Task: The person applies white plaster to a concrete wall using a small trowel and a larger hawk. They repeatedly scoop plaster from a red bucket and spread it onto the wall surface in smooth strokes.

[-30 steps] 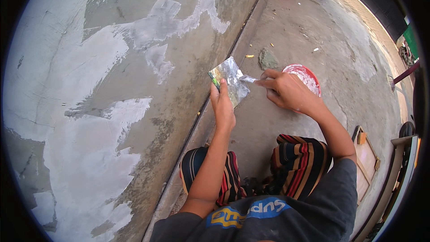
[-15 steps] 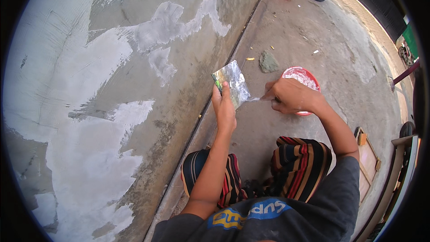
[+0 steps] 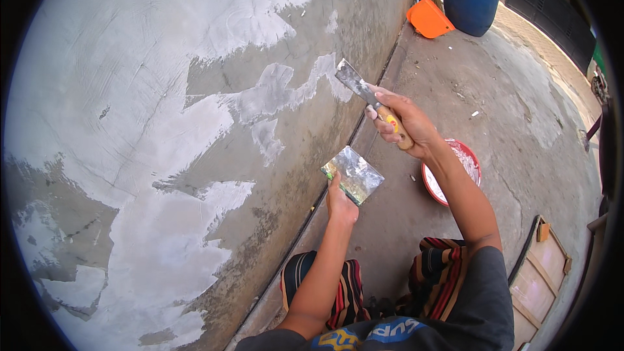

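Scraper [image 3: 361, 89], held in the right hand [image 3: 416, 125], fingers closed round its wooden handle [image 3: 402, 135], the blade [image 3: 351, 78] pointing forward-left from that grip. It looks light and stiff, its smeared blade probably slippery; the handle seems the surest hold. Below-left of this grip, the left hand [image 3: 341, 200] clasps a smeared plate [image 3: 361, 177], thumb on top. The tub [image 3: 428, 186] stands below-right.
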The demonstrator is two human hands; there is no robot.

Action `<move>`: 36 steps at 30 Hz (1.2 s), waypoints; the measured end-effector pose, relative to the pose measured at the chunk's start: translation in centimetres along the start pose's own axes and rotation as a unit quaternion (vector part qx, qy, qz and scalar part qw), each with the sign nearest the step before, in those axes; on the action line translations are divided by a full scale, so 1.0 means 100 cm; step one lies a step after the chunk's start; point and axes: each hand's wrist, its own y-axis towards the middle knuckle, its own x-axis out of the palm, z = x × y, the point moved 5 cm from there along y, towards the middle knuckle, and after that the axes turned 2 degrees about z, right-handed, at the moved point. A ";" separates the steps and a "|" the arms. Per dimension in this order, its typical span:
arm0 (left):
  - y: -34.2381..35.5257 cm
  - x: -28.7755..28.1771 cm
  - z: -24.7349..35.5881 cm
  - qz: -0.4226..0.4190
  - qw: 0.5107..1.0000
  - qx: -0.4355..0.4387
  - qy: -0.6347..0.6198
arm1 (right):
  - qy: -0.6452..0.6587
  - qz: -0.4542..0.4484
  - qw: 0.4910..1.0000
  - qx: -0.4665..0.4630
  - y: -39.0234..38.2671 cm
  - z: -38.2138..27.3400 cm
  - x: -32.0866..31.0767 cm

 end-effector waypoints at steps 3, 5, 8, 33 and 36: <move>0.001 -0.003 0.003 -0.006 1.000 0.001 -0.002 | -0.085 0.005 0.991 -0.099 0.005 0.018 0.039; -0.004 0.003 -0.001 0.005 1.000 -0.003 -0.009 | -0.122 0.020 0.979 -0.165 0.005 0.030 0.051; -0.001 -0.002 0.002 0.002 1.000 0.009 -0.013 | -0.128 0.039 0.971 -0.198 0.003 0.039 0.064; 0.029 -0.034 -0.015 -0.244 0.963 0.024 -0.109 | -0.306 0.090 0.866 -0.385 0.004 0.042 0.146; -0.023 0.001 0.006 -0.155 0.987 0.028 -0.038 | -0.400 0.158 0.777 -0.460 -0.002 0.029 0.142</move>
